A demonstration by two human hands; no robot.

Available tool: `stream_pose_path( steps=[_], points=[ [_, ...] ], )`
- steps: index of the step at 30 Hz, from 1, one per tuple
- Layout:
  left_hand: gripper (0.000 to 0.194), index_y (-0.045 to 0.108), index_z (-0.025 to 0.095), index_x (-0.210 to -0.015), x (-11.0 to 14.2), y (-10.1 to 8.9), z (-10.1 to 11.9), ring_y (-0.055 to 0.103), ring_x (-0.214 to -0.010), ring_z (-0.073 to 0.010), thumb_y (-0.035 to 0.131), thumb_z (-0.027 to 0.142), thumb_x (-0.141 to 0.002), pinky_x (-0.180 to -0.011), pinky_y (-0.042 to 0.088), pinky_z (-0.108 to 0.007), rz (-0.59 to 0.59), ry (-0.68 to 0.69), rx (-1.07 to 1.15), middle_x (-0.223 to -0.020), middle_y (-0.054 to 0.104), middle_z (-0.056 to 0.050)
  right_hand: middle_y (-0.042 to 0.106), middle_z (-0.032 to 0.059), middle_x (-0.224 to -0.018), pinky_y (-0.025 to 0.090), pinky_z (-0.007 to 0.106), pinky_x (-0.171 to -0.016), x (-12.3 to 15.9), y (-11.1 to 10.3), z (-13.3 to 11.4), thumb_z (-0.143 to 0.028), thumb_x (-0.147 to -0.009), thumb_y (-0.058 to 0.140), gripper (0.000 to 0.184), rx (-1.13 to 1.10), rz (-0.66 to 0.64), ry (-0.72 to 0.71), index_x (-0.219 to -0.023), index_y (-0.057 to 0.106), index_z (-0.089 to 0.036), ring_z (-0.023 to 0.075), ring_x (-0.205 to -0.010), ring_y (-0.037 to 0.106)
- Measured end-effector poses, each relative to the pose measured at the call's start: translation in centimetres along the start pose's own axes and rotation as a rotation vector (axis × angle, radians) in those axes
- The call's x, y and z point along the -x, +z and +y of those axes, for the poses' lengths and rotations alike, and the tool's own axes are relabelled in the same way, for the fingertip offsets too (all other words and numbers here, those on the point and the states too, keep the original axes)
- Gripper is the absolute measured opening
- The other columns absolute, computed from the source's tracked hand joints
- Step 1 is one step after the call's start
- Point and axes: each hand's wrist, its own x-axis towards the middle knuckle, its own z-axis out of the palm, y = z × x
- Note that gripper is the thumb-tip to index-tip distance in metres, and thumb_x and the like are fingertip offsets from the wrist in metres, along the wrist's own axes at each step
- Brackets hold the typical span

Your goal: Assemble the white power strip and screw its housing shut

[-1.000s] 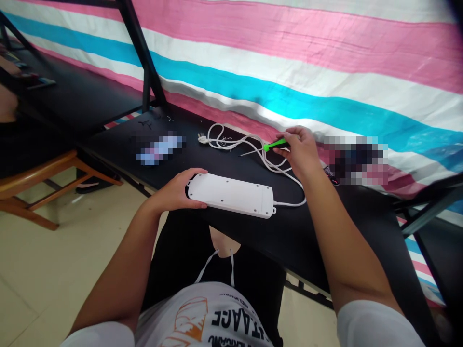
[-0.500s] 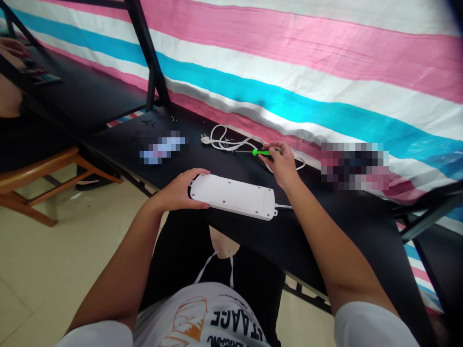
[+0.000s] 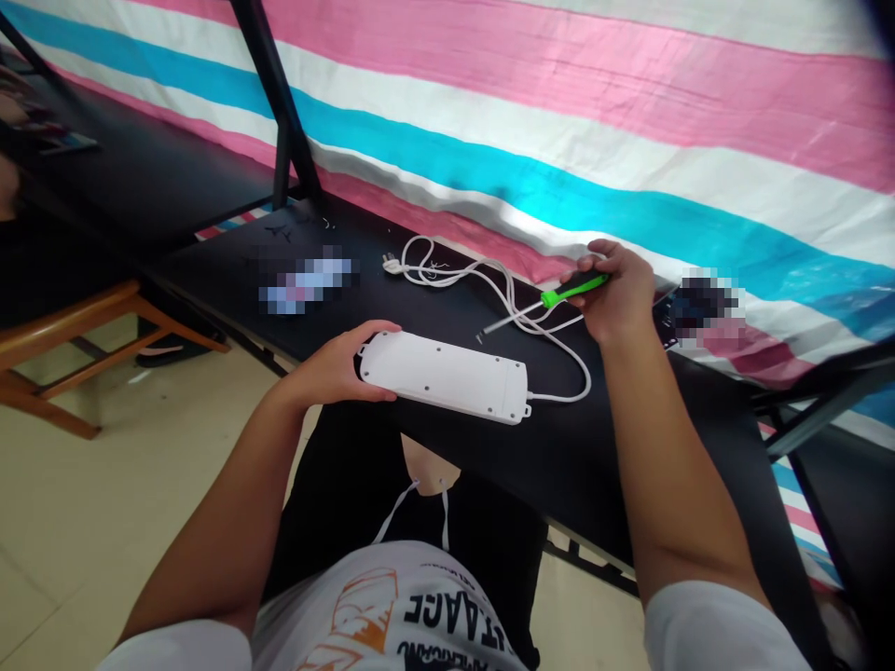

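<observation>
Two hands grip: the left [image 3: 338, 366], spread wide, a white power strip [image 3: 447, 376]; the right [image 3: 616, 291], curled, a screwdriver [image 3: 554, 297].

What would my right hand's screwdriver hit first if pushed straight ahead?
Likely the far edge of the white power strip, just past the tip of the screwdriver; depth is unclear, so it might meet the table first.

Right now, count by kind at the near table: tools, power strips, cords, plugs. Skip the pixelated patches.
Screwdriver: 1, in the right hand
Power strip: 1, held by the left hand
Cord: 1
Plug: 1
Total: 4
</observation>
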Motion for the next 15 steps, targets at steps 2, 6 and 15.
stream_pose_path(
  steps=[2,6,15],
  points=[
    [0.093,0.049,0.035,-0.145,0.1,-0.3,-0.1,0.053,-0.137,-0.0329,0.094,0.054,-0.066,-0.119,0.041,-0.042,0.011,0.003,0.012,-0.150,0.054,-0.002,0.048,-0.0041,-0.065,0.020,0.020,-0.032,0.3,-0.2,-0.5,-0.026,-0.065,0.059,0.027,0.007,-0.078,0.064,-0.091,0.053,-0.022,0.0161,-0.052,0.060],
    [0.094,0.045,0.036,-0.148,0.0,-0.8,-0.4,0.049,-0.141,-0.0333,0.093,0.052,-0.068,-0.121,0.038,-0.043,0.028,0.014,0.021,-0.154,0.050,-0.002,0.044,-0.0056,-0.060,0.016,0.020,-0.030,0.7,-0.1,-0.2,-0.035,-0.075,0.068,0.025,0.065,-0.231,0.161,-0.090,0.054,-0.022,0.0144,-0.049,0.057],
    [0.097,0.043,0.036,-0.150,-0.2,-0.9,-0.6,0.046,-0.143,-0.0347,0.092,0.053,-0.068,-0.123,0.036,-0.045,0.011,0.002,0.029,-0.156,0.048,-0.003,0.041,-0.0077,-0.059,0.020,0.019,-0.030,1.1,0.6,1.9,-0.053,-0.080,0.081,0.043,0.111,-0.369,0.198,-0.091,0.053,-0.022,0.0140,-0.048,0.058]
  ],
)
